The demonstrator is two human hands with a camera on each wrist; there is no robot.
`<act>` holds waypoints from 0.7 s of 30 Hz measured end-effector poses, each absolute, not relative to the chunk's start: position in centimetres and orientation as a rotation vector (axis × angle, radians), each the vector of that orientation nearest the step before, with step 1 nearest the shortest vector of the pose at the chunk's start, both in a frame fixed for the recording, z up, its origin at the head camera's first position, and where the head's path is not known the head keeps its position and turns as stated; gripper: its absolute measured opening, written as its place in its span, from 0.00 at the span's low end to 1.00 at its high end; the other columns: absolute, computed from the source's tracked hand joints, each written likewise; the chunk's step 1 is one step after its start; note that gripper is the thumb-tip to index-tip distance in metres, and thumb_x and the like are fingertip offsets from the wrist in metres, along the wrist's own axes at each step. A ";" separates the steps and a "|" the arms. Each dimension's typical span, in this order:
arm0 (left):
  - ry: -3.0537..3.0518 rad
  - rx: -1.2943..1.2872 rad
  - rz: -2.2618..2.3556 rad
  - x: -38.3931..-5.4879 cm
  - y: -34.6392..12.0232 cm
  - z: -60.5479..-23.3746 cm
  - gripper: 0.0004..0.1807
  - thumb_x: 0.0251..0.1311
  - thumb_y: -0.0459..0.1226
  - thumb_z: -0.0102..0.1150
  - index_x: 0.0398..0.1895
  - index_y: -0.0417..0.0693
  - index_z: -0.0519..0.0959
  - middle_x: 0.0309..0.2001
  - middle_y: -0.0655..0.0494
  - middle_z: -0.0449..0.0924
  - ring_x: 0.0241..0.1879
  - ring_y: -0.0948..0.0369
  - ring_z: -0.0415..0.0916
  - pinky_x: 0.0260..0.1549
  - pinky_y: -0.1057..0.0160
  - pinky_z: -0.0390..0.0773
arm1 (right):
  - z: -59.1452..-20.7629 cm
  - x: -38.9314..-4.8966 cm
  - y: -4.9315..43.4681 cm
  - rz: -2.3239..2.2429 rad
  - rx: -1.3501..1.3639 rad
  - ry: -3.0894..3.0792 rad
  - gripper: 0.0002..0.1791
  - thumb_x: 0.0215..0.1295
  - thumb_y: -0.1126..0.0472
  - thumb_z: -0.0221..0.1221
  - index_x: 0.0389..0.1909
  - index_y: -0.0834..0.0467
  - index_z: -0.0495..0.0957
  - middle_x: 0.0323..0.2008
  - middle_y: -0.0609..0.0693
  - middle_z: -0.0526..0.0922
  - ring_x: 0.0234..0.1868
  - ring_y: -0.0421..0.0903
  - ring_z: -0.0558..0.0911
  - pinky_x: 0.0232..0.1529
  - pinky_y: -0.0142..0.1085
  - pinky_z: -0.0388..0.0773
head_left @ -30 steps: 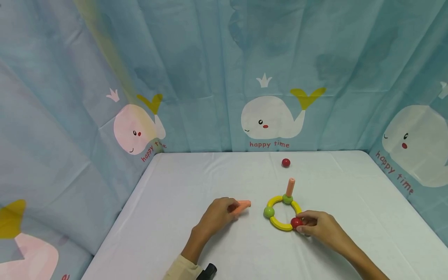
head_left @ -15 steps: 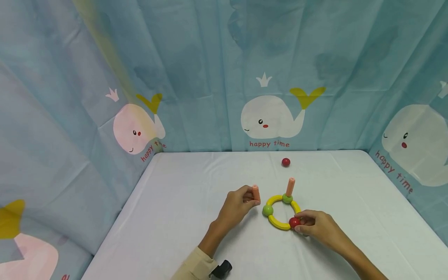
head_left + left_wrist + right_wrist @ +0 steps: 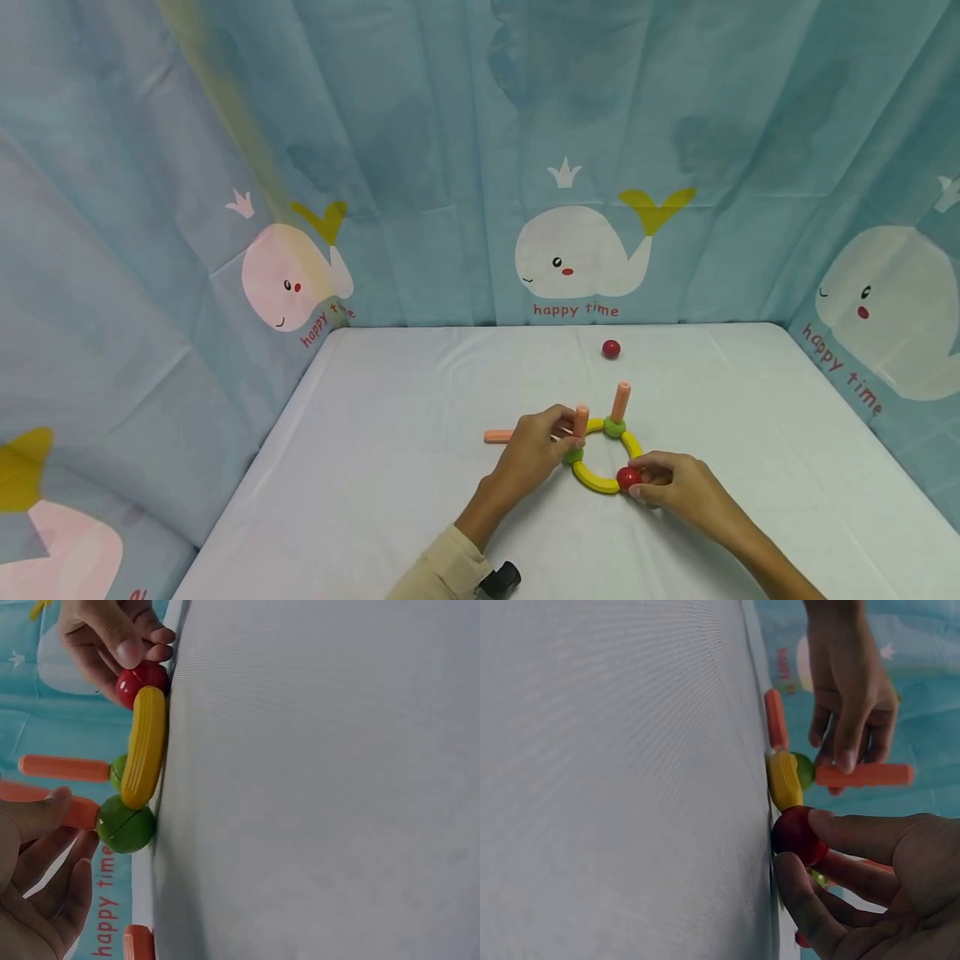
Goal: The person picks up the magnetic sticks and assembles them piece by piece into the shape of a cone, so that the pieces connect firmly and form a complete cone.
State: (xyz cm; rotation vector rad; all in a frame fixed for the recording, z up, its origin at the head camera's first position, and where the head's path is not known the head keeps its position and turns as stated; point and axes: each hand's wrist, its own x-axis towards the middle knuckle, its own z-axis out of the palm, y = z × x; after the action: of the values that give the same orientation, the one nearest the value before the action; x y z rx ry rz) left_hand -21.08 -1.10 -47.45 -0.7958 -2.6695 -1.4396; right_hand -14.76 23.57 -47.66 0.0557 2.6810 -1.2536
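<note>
My left hand [image 3: 531,450] pinches an upright orange stick [image 3: 866,775] over the left green ball [image 3: 126,823] of a yellow ring; the stick's lower end meets that ball. With thumb and fingers my right hand [image 3: 690,490] grips the red ball [image 3: 628,478] at the ring's near right. Curved yellow pieces [image 3: 595,479] join the balls, and the ring lies flat on the table. Another orange stick [image 3: 620,403] stands upright in the far green ball [image 3: 614,427]. The ring's part beneath my right fingers is hidden.
A loose orange stick [image 3: 497,436] lies on the white table [image 3: 360,492], just left of my left hand and partly behind it. One separate red ball [image 3: 611,349] sits near the table's far edge. A blue whale-print curtain [image 3: 435,250] stands behind.
My left hand has moved right, raising a stick from the table, turning it upright and bringing it onto the left green ball. My right hand keeps its grip on the red ball, shifting only slightly.
</note>
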 end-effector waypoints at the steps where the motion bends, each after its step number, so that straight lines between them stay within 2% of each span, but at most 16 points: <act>1: -2.674 -0.792 -1.434 -21.1 -1.0 -47.6 0.15 0.68 0.37 0.71 0.56 0.51 0.83 0.46 0.60 0.89 0.44 0.70 0.84 0.46 0.73 0.82 | -47.7 -14.8 23.5 -1.249 0.053 2.685 0.23 0.60 0.62 0.76 0.55 0.65 0.86 0.35 0.47 0.86 0.35 0.44 0.82 0.31 0.34 0.82; 12: -2.691 -0.785 -1.400 -21.0 -1.0 -48.1 0.15 0.67 0.36 0.72 0.56 0.50 0.85 0.48 0.62 0.88 0.47 0.69 0.84 0.48 0.70 0.83 | -47.7 -14.8 23.4 -1.246 0.047 2.699 0.22 0.60 0.64 0.76 0.54 0.66 0.86 0.34 0.47 0.86 0.34 0.44 0.82 0.30 0.34 0.82; 17: -2.672 -0.777 -1.439 -20.9 -1.3 -48.5 0.15 0.66 0.36 0.73 0.55 0.47 0.86 0.49 0.57 0.89 0.49 0.64 0.85 0.46 0.71 0.83 | -47.4 -14.7 23.8 -1.219 0.030 2.719 0.23 0.62 0.56 0.76 0.55 0.61 0.86 0.34 0.47 0.83 0.33 0.45 0.81 0.28 0.35 0.81; 21: -2.723 -0.680 -1.482 -20.6 -1.4 -48.7 0.18 0.65 0.38 0.75 0.55 0.42 0.87 0.51 0.51 0.88 0.46 0.62 0.86 0.44 0.71 0.83 | -46.8 -15.3 24.2 -1.154 0.016 2.797 0.26 0.63 0.51 0.75 0.57 0.58 0.85 0.37 0.49 0.81 0.34 0.45 0.80 0.30 0.36 0.79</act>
State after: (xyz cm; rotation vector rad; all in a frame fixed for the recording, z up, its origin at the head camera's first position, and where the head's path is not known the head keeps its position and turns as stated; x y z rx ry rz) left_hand -20.56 -1.45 -48.65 -0.6803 -2.7231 -1.4821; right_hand -15.29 24.20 -46.81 0.0157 2.7973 -1.1545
